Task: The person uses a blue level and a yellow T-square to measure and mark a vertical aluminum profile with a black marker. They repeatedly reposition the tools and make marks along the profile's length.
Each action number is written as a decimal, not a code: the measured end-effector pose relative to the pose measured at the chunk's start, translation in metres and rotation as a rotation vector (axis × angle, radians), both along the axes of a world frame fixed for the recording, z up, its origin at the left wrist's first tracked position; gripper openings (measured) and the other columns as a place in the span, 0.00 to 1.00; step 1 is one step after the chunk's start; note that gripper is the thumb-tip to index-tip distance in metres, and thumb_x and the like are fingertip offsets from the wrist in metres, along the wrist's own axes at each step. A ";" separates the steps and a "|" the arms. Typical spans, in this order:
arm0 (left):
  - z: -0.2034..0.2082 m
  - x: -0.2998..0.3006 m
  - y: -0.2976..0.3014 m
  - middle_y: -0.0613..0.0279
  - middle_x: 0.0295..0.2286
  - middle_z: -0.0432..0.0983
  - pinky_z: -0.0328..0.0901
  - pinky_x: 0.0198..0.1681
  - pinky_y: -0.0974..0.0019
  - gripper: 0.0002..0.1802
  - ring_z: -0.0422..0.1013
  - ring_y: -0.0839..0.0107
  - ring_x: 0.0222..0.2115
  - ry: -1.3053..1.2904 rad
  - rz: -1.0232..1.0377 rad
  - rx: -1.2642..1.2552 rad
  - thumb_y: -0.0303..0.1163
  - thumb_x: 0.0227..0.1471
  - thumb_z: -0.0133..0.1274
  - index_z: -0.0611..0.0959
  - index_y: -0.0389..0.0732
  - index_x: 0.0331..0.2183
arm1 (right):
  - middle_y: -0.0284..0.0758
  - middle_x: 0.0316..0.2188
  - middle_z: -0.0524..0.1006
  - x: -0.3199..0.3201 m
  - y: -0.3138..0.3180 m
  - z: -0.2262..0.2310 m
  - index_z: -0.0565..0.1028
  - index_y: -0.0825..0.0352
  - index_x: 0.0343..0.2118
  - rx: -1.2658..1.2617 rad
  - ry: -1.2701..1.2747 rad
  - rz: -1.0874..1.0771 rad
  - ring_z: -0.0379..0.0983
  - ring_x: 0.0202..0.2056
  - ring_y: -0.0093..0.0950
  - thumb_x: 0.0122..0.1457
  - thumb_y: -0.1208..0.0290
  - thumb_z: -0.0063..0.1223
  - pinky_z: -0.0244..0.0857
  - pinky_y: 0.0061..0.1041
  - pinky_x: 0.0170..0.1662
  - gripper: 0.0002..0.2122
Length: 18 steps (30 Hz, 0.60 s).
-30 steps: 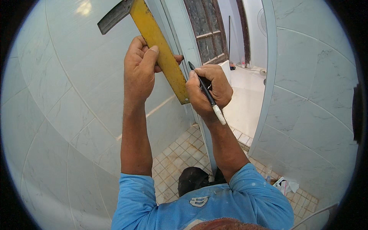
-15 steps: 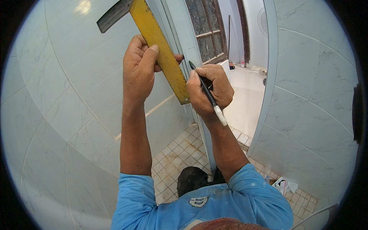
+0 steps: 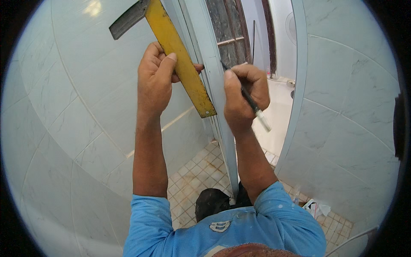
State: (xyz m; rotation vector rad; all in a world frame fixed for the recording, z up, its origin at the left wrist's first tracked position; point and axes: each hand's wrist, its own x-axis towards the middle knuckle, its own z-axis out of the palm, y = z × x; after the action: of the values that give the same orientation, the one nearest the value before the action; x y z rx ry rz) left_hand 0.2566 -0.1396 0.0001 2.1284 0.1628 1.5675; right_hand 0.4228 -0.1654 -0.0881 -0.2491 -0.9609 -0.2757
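Observation:
My left hand [image 3: 157, 75] is closed round a try square, thumb on its worn yellow arm [image 3: 182, 60] and fingertips behind it. The square's grey arm [image 3: 128, 19] sticks out at the upper left. A pale blue door frame [image 3: 216, 73] stands upright just right of the square. Between thumb and fingers, my right hand [image 3: 248, 92] grips a black marker pen [image 3: 248, 98] with a whitish rear end. The pen's dark tip points up at the frame's right edge; whether it touches cannot be made out.
Marbled pale tiles cover the left wall [image 3: 85, 107] and the right wall [image 3: 346, 98]. Through the doorway show a dark wooden door [image 3: 233, 34] with panes and a white floor [image 3: 274, 115]. Small floor tiles [image 3: 197, 171] lie below. White litter [image 3: 317, 209] sits at the lower right.
My right hand with the marker pen has moved right, away from the try square toward the frame's right edge. The left hand and the square have hardly moved.

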 end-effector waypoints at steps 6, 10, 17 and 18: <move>0.005 0.003 -0.001 0.35 0.39 0.85 0.86 0.43 0.50 0.16 0.88 0.50 0.38 0.036 0.015 -0.029 0.29 0.75 0.37 0.70 0.28 0.55 | 0.35 0.33 0.84 0.024 0.005 0.104 0.82 0.69 0.37 0.128 -0.062 0.171 0.82 0.33 0.19 0.62 0.79 0.64 0.79 0.21 0.37 0.03; 0.004 0.005 -0.006 0.35 0.39 0.85 0.87 0.42 0.51 0.16 0.88 0.51 0.38 -0.011 -0.020 -0.083 0.30 0.75 0.37 0.70 0.29 0.54 | 0.34 0.28 0.84 0.021 0.017 0.156 0.81 0.70 0.36 0.254 -0.152 -0.062 0.82 0.28 0.19 0.60 0.78 0.65 0.78 0.21 0.32 0.04; 0.004 0.006 -0.004 0.37 0.38 0.85 0.87 0.41 0.51 0.15 0.88 0.52 0.37 -0.019 -0.026 -0.067 0.28 0.74 0.37 0.70 0.30 0.54 | 0.34 0.25 0.82 0.019 0.037 0.190 0.81 0.69 0.33 0.375 -0.208 -0.212 0.81 0.24 0.19 0.58 0.78 0.64 0.77 0.23 0.26 0.03; 0.004 0.006 -0.005 0.37 0.38 0.85 0.87 0.41 0.51 0.15 0.88 0.52 0.37 -0.032 -0.031 -0.074 0.28 0.74 0.37 0.70 0.30 0.54 | 0.34 0.26 0.83 0.019 0.038 0.189 0.81 0.70 0.34 0.361 -0.224 -0.227 0.81 0.25 0.18 0.60 0.78 0.64 0.78 0.21 0.28 0.03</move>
State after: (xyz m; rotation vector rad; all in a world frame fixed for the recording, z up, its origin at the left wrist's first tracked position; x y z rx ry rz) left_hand 0.2627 -0.1447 0.0036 2.0385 0.1734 1.5523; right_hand 0.4414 -0.1274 0.1012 0.0061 -1.0851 -0.6894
